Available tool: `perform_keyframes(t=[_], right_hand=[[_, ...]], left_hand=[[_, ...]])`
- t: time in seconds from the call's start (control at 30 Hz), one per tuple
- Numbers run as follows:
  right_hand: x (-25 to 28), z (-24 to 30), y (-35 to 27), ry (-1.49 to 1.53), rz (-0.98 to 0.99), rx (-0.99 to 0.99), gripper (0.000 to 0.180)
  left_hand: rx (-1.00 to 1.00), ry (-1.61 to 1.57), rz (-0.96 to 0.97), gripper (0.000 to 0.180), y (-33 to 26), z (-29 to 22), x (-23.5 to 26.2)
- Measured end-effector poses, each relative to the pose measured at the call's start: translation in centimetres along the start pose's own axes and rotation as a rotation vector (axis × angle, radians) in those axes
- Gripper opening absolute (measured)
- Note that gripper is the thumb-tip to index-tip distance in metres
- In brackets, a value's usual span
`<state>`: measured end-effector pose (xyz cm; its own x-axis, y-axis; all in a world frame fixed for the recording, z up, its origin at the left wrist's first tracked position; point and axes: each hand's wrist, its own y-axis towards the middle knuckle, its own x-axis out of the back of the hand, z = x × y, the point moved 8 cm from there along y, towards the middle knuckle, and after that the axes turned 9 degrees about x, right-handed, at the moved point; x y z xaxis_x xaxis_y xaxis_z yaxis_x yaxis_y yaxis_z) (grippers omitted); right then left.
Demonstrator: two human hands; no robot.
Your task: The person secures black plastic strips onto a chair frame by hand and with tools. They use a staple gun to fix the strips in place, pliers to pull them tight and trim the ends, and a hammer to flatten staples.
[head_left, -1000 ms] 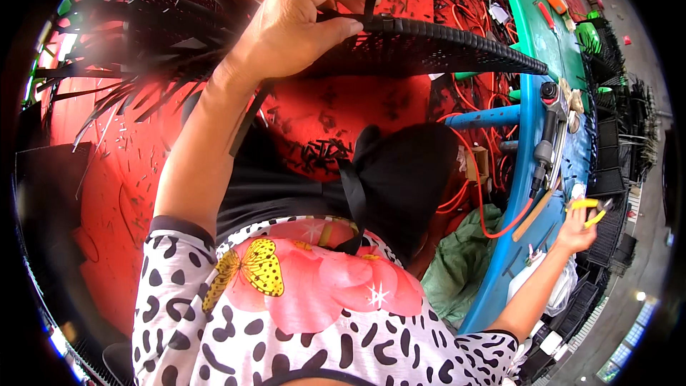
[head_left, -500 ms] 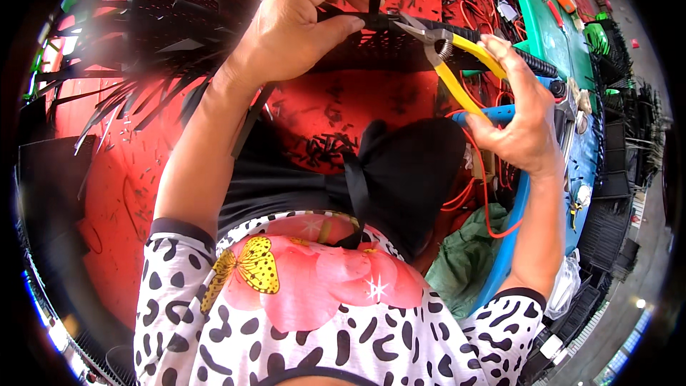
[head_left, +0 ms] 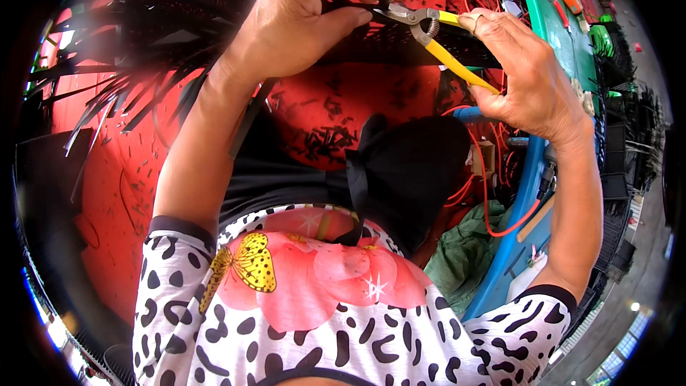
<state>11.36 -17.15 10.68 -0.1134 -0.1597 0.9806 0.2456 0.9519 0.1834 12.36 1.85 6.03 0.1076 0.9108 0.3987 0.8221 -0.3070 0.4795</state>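
Red floor [head_left: 107, 193] strewn with black clippings [head_left: 325, 143]; green-blue workbench [head_left: 550, 21] at right, bright daylight.

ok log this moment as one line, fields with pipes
left hand: holds black woven piece by its strip | right hand: grips yellow-handled cutters | cutter tip at the strip by left fingers | floor: black offcuts

Yellow-handled cutters [head_left: 429, 32] at black mesh panel [head_left: 400, 39]

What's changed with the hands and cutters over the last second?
The right hand came up from the bench at the right, bringing the yellow-handled cutters to the black woven piece; their tip now sits by the left hand. The left hand kept its pinch on the piece.
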Motion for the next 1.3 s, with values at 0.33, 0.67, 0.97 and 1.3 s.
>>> perform_keyframes(t=[0.33, 0.67, 0.97, 1.3], right_hand=[[-1.2, 0.9, -0.8, -0.089, -0.029, 0.115, 0.054], [-1.5, -1.5, -5.6, 0.160, -0.283, -0.266, 0.060], [-3.2, 0.8, -36.3, 0.155, -0.624, -1.188, 0.075], [-2.7, 10.5, -57.8, 0.044, -0.838, -1.987, 0.068]], left_hand=[[0.037, -0.072, -0.004, 0.041, -1.0, -0.1, 0.1], [0.148, -0.619, -0.070, 0.035, -1.4, 1.8, 1.0], [0.314, 0.136, -0.072, 0.035, -0.5, 1.1, -0.5], [0.435, 0.360, 0.199, 0.043, -1.1, 1.0, -2.5]])
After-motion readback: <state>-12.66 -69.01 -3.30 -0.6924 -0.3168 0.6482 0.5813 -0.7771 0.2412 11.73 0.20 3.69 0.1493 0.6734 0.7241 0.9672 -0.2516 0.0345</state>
